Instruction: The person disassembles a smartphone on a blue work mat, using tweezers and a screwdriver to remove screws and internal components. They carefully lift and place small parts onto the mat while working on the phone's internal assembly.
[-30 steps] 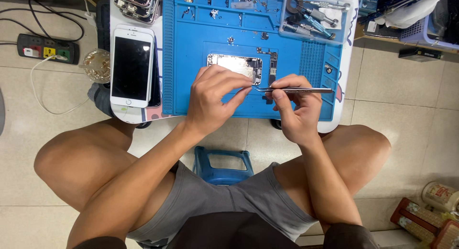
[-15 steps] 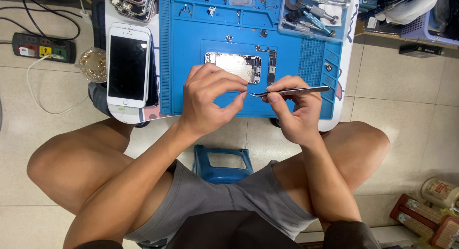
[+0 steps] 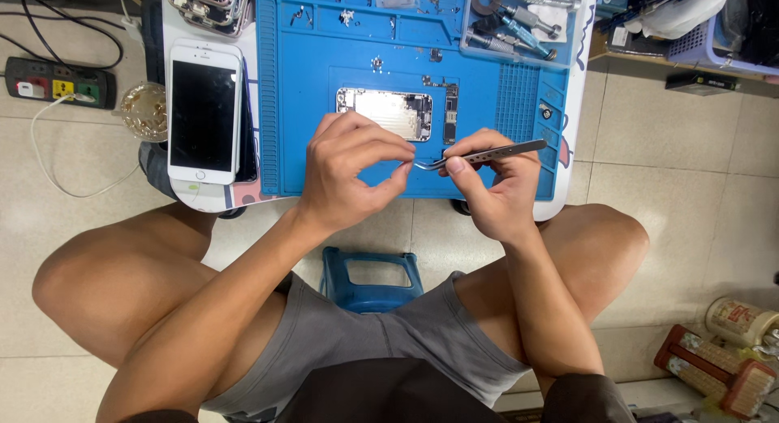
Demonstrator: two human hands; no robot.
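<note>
Right hand: closed in a pinch on the metal tweezers, thumb under and forefinger over the shaft; the tips point toward the left hand, the back end angles up and away to the right.
Left hand: thumb and forefinger curled together into a ring, fingertips meeting right at the tweezer tips; whether anything small sits between them is too fine to tell.
Opened phone body: lies flat on the blue work mat, just beyond the left hand's knuckles, which overlap its near edge; a narrow dark board part lies just right of it, above the right hand's fingers.
In the way: both hands meet over the mat's near half and hide that patch of it.
Left of the left hand: a white phone with a dark screen, face up beside the mat; past it a glass ashtray-like dish and a power strip on the tiled floor.
Beyond the right hand: a clear tray of screwdrivers and tools at the mat's far right corner.
Under the hands: a small blue stool between the knees.
</note>
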